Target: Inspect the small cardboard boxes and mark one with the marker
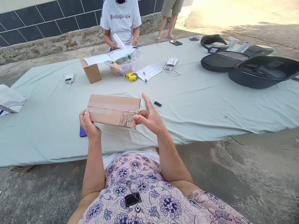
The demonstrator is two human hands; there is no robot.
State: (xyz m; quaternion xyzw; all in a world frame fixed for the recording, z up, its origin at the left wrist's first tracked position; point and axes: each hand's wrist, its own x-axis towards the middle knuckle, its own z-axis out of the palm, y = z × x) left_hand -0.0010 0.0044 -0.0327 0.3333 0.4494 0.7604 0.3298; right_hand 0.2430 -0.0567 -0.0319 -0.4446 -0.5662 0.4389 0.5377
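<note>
Above the near side of the table [198, 105], the cardboard box [109, 109] calls for light, even pressure, the left hand [90, 125] gripping one end with closed fingers and the right hand [153, 120] pinching the other between thumb and curled fingers, index finger outstretched.

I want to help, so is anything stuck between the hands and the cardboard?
No, nothing visible is in the way: the left hand directly holds one end of the cardboard, and the right hand directly touches the other.
</note>
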